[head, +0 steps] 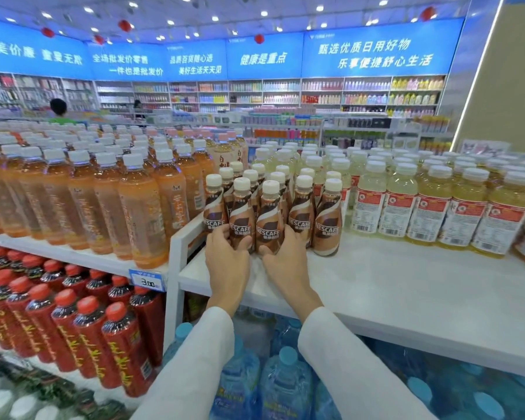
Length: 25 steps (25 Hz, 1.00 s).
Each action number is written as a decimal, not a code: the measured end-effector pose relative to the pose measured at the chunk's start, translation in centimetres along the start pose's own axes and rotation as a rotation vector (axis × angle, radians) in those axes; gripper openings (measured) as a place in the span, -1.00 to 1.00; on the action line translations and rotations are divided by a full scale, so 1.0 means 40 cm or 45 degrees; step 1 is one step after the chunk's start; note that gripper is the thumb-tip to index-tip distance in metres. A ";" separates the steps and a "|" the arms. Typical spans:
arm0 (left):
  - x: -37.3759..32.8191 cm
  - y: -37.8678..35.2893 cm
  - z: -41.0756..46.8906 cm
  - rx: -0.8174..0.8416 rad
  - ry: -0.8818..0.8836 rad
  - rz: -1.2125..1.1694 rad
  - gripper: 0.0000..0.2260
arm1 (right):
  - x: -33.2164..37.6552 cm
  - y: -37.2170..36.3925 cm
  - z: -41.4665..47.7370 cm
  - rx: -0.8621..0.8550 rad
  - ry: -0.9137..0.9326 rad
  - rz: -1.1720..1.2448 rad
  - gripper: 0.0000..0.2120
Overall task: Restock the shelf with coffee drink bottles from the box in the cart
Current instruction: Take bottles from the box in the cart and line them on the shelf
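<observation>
Leftmost, the tall clear bottles of orange tea with white caps (140, 207) stand packed in tight rows on their own white shelf, and below them the dark bottles with red labels and red caps (112, 344) fill the lower tier; neither is yours to touch. Next comes the white shelf (376, 283) you are filling, with a raised white divider at its left end that keeps the coffee lane apart from the tea. Your left hand (228, 253) wraps one small brown coffee drink bottle with a cream cap (241, 219), the grip closed around its lower body, likely so you can slide it upright without tipping it. Just beside it, your right hand (285, 256) closes on the neighbouring brown coffee bottle (269, 222) in the same low hold. Both bottles stand at the front of the coffee cluster, touching their neighbours, which suggests you are squaring the front row. Further right, the pale yellow drink bottles with red-and-white labels (397, 204) sit back from the edge, leaving bare shelf in front. Neither box nor cart is in view.
</observation>
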State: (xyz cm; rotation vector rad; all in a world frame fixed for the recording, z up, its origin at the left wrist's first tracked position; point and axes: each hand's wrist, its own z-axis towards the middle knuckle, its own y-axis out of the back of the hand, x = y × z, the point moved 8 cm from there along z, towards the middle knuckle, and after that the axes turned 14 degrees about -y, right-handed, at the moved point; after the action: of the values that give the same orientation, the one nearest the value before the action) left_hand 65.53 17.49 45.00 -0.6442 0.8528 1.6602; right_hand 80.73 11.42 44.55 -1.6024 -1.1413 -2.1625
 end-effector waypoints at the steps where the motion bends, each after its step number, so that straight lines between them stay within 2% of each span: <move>1: 0.000 0.000 0.002 -0.008 0.003 0.002 -0.58 | 0.000 -0.001 0.002 -0.007 -0.004 0.013 -0.40; 7: 0.007 0.000 0.003 -0.039 -0.008 -0.001 -0.60 | 0.002 -0.002 -0.001 -0.012 0.000 0.014 -0.44; 16: 0.014 -0.008 0.001 -0.023 -0.022 0.065 -0.59 | 0.006 -0.009 -0.005 0.003 0.022 -0.049 -0.39; 22: 0.004 -0.001 -0.005 0.045 0.006 0.118 -0.51 | 0.006 -0.004 -0.010 0.051 -0.044 -0.095 -0.25; 25: -0.004 0.041 -0.036 0.108 0.005 0.106 -0.54 | 0.006 0.035 -0.083 0.062 0.027 -0.084 -0.34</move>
State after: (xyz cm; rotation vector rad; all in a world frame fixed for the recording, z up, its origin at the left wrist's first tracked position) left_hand 63.97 16.04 44.60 -0.5599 0.9588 1.6876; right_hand 79.09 8.25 45.06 -1.5387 -1.2474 -2.1694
